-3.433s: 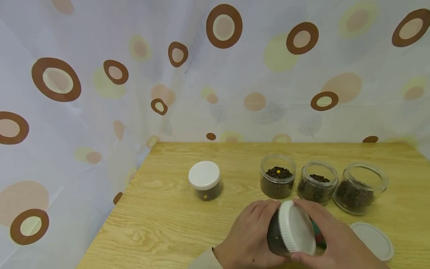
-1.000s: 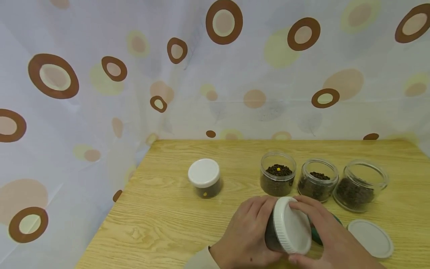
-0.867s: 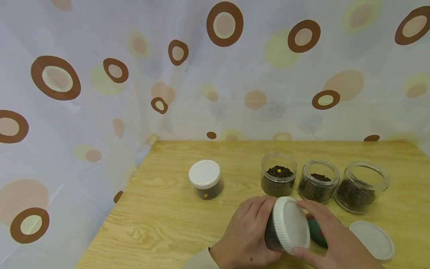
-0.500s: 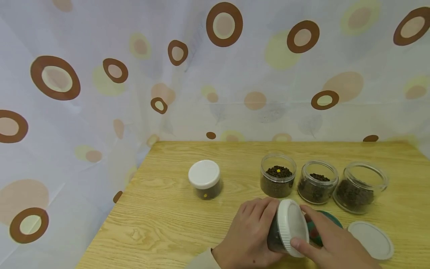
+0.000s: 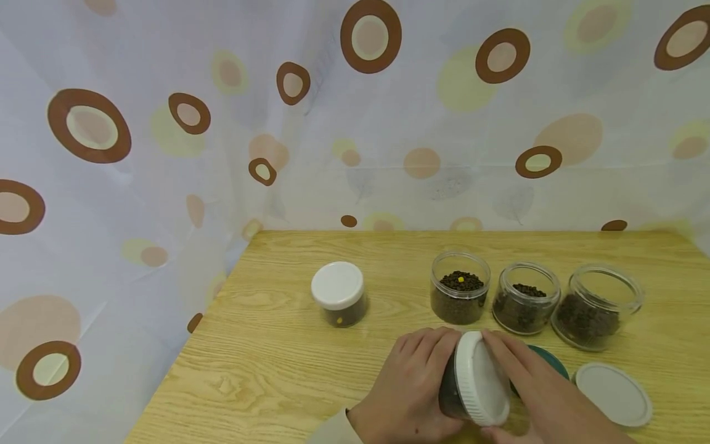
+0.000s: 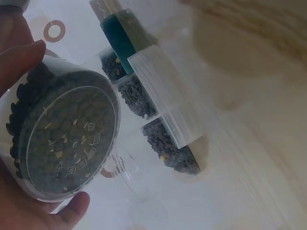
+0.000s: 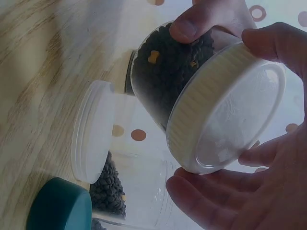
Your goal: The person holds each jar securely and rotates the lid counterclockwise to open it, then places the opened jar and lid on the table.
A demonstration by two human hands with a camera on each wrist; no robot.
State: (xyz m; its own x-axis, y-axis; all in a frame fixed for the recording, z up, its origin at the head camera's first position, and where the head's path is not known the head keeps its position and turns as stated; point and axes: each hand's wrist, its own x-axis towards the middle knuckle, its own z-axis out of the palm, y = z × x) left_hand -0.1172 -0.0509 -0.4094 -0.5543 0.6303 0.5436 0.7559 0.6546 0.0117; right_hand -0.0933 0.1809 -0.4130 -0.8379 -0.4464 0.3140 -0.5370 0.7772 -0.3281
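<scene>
My left hand (image 5: 410,388) grips a clear jar (image 7: 168,67) of dark pellets with a few yellow bits, tilted on its side above the table. Its ribbed white lid (image 5: 488,382) faces right and is on the jar. My right hand (image 5: 549,401) holds this lid by its rim, fingers on the upper edge and thumb at the lower edge in the head view. The left wrist view shows the jar's base (image 6: 72,139) with small printed marks. Beneath the right hand, a green lid (image 5: 549,361) is partly hidden. Beside it lies a loose white lid (image 5: 612,393).
Three open clear jars of dark pellets stand in a row behind the hands: one with a yellow bit on top (image 5: 459,302), a middle jar (image 5: 526,305) and a right jar (image 5: 590,317). A white-lidded jar (image 5: 338,296) stands to the left on the wooden table (image 5: 266,345).
My right hand has shifted its grip on the lid: its thumb moved from the lid's face to the lower edge, its fingers onto the upper rim. The left hand keeps holding the jar.
</scene>
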